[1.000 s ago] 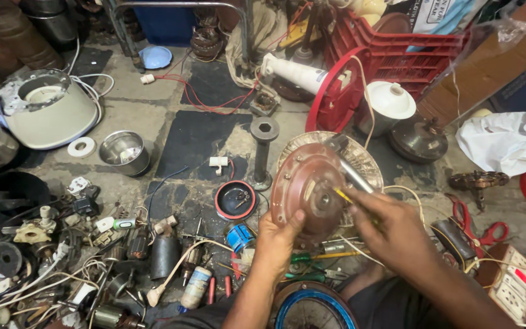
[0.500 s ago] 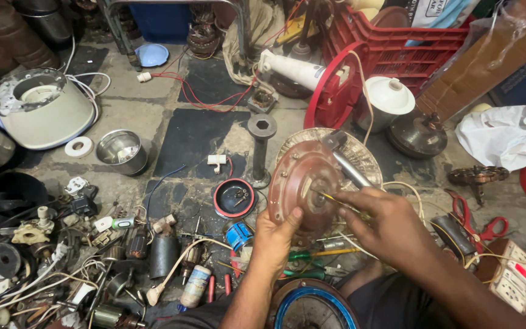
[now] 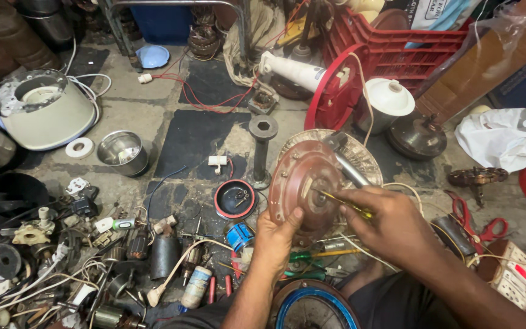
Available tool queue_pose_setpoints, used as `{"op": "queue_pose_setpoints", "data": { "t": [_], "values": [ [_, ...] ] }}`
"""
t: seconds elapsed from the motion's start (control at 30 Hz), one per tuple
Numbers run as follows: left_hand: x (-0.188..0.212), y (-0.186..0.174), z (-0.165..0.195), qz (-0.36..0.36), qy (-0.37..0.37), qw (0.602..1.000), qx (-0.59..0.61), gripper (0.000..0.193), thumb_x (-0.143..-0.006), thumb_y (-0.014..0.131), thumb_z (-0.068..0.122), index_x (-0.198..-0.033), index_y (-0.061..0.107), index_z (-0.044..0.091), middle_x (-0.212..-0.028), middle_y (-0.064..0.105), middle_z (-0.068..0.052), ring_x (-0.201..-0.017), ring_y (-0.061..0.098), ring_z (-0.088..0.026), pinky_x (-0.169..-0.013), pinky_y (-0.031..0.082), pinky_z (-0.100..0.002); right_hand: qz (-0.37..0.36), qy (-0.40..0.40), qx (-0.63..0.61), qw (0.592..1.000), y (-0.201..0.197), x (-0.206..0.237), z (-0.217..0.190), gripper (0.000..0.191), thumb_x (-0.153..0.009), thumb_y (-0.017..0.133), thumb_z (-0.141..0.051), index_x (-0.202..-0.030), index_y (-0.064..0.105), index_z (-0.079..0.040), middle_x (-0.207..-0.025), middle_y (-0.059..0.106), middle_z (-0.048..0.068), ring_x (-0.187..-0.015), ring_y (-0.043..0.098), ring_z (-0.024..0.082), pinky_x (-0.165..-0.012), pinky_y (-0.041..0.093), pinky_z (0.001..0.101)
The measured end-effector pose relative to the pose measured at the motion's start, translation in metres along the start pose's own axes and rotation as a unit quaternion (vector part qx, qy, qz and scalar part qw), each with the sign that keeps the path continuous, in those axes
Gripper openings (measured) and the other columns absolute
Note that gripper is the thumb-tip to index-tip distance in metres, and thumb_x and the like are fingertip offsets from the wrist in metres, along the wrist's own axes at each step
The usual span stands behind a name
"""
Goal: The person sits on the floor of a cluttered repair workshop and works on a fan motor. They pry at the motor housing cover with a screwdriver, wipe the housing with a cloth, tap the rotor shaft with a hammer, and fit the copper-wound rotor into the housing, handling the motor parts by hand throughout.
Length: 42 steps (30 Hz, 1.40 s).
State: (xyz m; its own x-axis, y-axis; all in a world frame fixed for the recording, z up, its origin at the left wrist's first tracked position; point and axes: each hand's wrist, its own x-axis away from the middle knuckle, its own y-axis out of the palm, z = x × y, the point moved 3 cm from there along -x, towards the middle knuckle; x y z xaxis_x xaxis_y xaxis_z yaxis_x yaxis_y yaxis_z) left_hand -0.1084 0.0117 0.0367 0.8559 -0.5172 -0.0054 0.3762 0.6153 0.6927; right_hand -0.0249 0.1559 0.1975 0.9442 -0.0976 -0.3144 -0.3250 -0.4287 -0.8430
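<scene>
Your left hand (image 3: 278, 234) grips the round brown motor cover (image 3: 305, 183); your right hand's (image 3: 391, 222) fingers pinch a yellow screwdriver (image 3: 343, 204) against it.

Round reddish-brown metal motor cover (image 3: 304, 183), dished disc, worn paint, small holes around its face, a pale slot near the middle. It stands on edge, tilted, face toward me, leaning against a ribbed grey metal motor body (image 3: 369, 159) just behind it. A silver metal shaft (image 3: 347, 163) sticks out from the upper right of the cover, angled up and left. My left hand (image 3: 278, 240) grips the cover's lower rim, thumb on the face. A thin screwdriver with a yellow-green handle (image 3: 342, 204) sits in my right hand (image 3: 391, 224), just right of the cover's centre; its tip touches the face near the middle.
</scene>
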Motion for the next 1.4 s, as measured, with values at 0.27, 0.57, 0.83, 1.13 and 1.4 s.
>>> {"op": "queue_pose_setpoints", "data": {
  "t": [0.27,0.57,0.83,1.13,1.4],
  "values": [
    [-0.001,-0.005,-0.004,-0.011,0.031,0.988,-0.152,0.029,-0.094,0.073,0.015,-0.120,0.072,0.002,-0.107,0.078,-0.004,-0.095,0.069,-0.011,-0.086,0.055,-0.030,-0.181,0.195,0.051,0.963,0.002,-0.014,0.019,0.022,-0.094,0.069,-0.030,-0.108,0.078,-0.016,-0.073,0.072,0.017,-0.066,0.073,0.032,-0.067,0.055,0.0422],
    [-0.002,-0.016,-0.012,0.003,0.033,0.983,-0.182,0.025,-0.094,0.074,0.012,-0.117,0.073,0.001,-0.102,0.077,-0.004,-0.088,0.067,-0.011,-0.079,0.054,-0.029,-0.248,0.308,-0.269,0.878,0.036,-0.022,0.073,0.029,-0.099,0.071,-0.030,-0.105,0.077,-0.003,-0.066,0.059,0.023,-0.056,0.050,0.029,-0.057,0.038,0.0468],
    [-0.005,-0.019,-0.011,-0.018,0.050,0.979,-0.197,0.026,-0.095,0.073,0.010,-0.119,0.073,0.001,-0.104,0.078,-0.004,-0.092,0.068,-0.010,-0.082,0.055,-0.028,-0.154,-0.017,-0.054,0.986,0.026,-0.018,0.068,0.023,-0.091,0.074,-0.029,-0.105,0.079,-0.011,-0.067,0.060,-0.009,-0.053,0.057,0.002,-0.051,0.043,0.0236],
    [-0.005,-0.014,-0.009,-0.021,0.022,0.977,-0.213,0.028,-0.093,0.072,0.009,-0.120,0.070,0.003,-0.106,0.077,-0.002,-0.094,0.068,-0.010,-0.084,0.054,-0.028,-0.269,0.342,-0.269,0.859,0.033,-0.014,0.089,0.024,-0.093,0.071,-0.030,-0.100,0.076,-0.007,-0.061,0.057,0.002,-0.048,0.049,0.011,-0.042,0.036,0.0288],
    [-0.007,-0.016,-0.005,-0.030,0.017,0.974,-0.222,0.027,-0.094,0.072,0.008,-0.120,0.071,0.002,-0.106,0.077,-0.004,-0.094,0.068,-0.011,-0.084,0.055,-0.028,-0.291,0.285,-0.231,0.884,0.045,-0.024,0.100,0.037,-0.105,0.063,-0.041,-0.106,0.082,-0.008,-0.065,0.060,0.006,-0.052,0.049,0.018,-0.049,0.036,0.0374]
  ]
}}
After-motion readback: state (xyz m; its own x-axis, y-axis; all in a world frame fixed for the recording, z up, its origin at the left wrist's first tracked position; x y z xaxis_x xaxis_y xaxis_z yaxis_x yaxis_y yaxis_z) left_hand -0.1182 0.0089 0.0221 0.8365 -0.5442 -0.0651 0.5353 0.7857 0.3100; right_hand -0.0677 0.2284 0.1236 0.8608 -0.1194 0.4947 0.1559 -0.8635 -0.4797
